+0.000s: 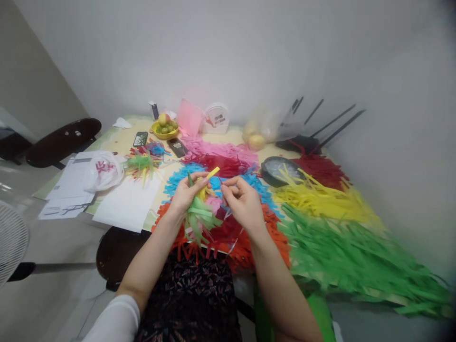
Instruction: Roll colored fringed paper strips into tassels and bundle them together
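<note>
My left hand (185,194) is closed around a bundle of paper strips (201,214), mostly light green with some yellow and pink, that hangs below my fingers. A yellow strip (213,172) sticks out past my left fingertips. Close beside it, my right hand (244,202) is pinched, with a thin dark sliver at its fingertips too small to name. Under both hands lie piles of cut strips: blue strips (261,187), orange strips (274,237) and dark red strips (228,166).
To the right spread yellow strips (320,202), green strips (342,251) and a black round bowl (278,171). On the left are a white plastic bag (103,171), paper sheets (124,204) and a multicoloured strip bunch (140,164). A fruit bowl (164,134) and phone (177,147) stand farther back.
</note>
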`<state>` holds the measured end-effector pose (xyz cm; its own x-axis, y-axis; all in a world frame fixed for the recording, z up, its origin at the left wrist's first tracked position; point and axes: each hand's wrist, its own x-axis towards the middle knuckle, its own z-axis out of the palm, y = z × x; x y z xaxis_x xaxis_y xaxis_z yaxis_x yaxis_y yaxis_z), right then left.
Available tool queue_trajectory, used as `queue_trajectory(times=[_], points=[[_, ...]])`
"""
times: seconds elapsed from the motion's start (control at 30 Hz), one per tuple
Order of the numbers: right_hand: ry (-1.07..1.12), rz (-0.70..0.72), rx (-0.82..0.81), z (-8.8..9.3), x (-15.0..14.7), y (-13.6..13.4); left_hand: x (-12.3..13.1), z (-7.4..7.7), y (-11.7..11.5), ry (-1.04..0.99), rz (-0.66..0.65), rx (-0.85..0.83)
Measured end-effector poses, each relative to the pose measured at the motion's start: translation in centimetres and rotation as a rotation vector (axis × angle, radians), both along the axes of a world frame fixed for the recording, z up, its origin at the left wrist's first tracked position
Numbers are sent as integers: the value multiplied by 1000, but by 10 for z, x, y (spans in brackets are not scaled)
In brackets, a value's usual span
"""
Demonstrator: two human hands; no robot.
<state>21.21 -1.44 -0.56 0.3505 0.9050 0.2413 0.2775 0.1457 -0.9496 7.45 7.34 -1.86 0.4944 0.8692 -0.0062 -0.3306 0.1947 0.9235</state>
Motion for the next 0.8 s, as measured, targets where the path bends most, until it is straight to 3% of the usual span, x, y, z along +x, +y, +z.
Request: queue_trajectory(times=[0.27,0.5,0.6,0.7,0.8], points=[[355,180,-67,4,5,6,1,0,-2,65,-25,104],[364,226,-9,2,7,7,1,6,-6,202,-31,280],[358,237,-46,-1,12,10,1,6,-6,296,-90,396],[258,179,-92,-3,20,13,2,3,-6,368,-141,470],[192,-61,50,2,27,11,3,0,-4,488,-120,479]])
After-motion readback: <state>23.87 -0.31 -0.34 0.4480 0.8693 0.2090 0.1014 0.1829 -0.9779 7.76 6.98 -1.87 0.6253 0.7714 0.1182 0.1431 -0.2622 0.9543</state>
